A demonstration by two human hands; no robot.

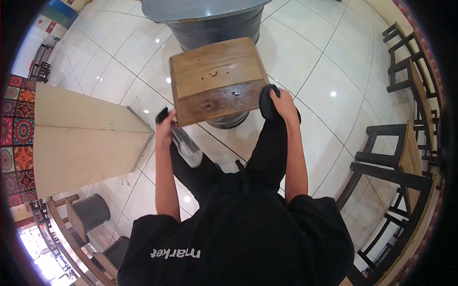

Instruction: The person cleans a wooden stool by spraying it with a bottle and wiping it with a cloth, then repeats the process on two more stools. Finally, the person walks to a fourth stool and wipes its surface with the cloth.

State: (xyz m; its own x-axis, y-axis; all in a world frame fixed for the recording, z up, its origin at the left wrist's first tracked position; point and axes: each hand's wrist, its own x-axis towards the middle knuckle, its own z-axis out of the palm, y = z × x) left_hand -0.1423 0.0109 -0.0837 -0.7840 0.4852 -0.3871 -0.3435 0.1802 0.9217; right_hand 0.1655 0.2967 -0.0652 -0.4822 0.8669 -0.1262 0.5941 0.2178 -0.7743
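Observation:
A square wooden stool top (214, 78) with a darker plank along its near side is tilted in front of me, above a dark round base (230, 120). At its near left corner, my left hand (164, 127) is closed around the neck of a clear spray bottle (188, 147) with a black head. The bottle hangs slanted toward my lap. My right hand (285, 106) grips a black cloth (269, 102) against the right edge of the wood. Some of its fingers are hidden behind the cloth.
A grey round table (205, 12) on a drum-like base stands just beyond the stool top. To my left is a cream pillar (86, 133) with patterned tiles. Wooden benches with dark frames (381, 162) line the right side. More drum stools (90, 212) stand behind left.

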